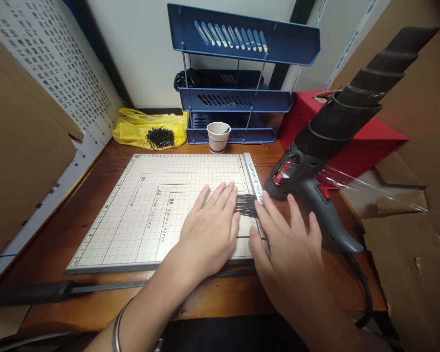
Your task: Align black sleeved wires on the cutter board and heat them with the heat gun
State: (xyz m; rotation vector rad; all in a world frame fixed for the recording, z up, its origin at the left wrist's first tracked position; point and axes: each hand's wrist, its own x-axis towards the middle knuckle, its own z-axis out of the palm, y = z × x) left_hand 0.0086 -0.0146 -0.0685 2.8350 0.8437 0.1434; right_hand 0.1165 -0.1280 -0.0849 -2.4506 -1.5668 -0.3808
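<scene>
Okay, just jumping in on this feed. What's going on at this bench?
A person has the left hand laid on a paper cutter board, at the left end of a row of thin black strands. The right hand, fingers spread, is at their other end, by the board's right edge. A dark heat gun is right of the board, nozzle up. Behind it, more black pieces lie on a yellow bag.

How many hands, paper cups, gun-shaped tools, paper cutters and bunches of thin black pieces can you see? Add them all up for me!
Hands: 2, left hand and right hand
Bunches: 2, near bunch and far bunch
Paper cutter: 1
Paper cup: 1
Gun-shaped tool: 1
Total: 7
</scene>
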